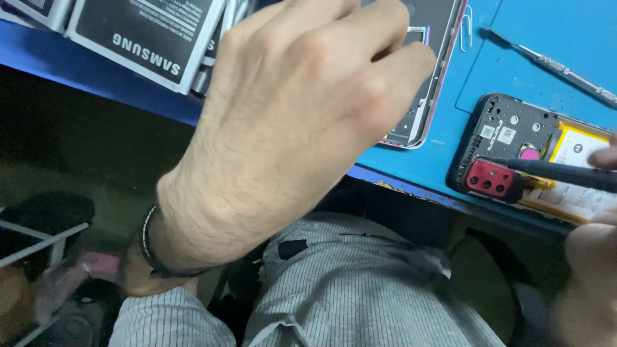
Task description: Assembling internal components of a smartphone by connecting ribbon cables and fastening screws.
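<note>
Centre of the frame, left hand [289, 122]: we've got it looming huge over the blue mat [546, 38], back of the hand toward the camera, fingers curled down loosely. It covers most of a phone back shell [427, 83], a thin flat frame with a pinkish rim. We can't tell if the fingertips actually grip the shell or just rest on it.
Wrist, lower left: a thin dark cord bracelet [149, 247], then a grey fine-striped sleeve.
Right edge, right hand [588, 270]: only a blurry slice shows. It's pinched round a slim black tool [565, 173], a matte rod lying almost level and pointing left.
Tool tip: sits right at the red camera block [490, 178], a small glossy rounded rectangle with dark lens holes.
Opened phone [514, 132], right of centre: it lies flat on the mat, back off, black plastic inner frame with tiny screws, a pink dot and a yellow-edged battery [572, 193] with a white face.
Upper right: a metal pry tool [565, 69], thin, silvery, knurled, lying diagonally on the mat, well apart from the hands.
Top centre-right: a wire paperclip [464, 26] just beside the shell.
Upper left: loose phone batteries [148, 35], flat black slabs with silver edges, stacked untidily.
Bottom: our lap in the same grey striped fabric [360, 295], below the mat's front edge.
</note>
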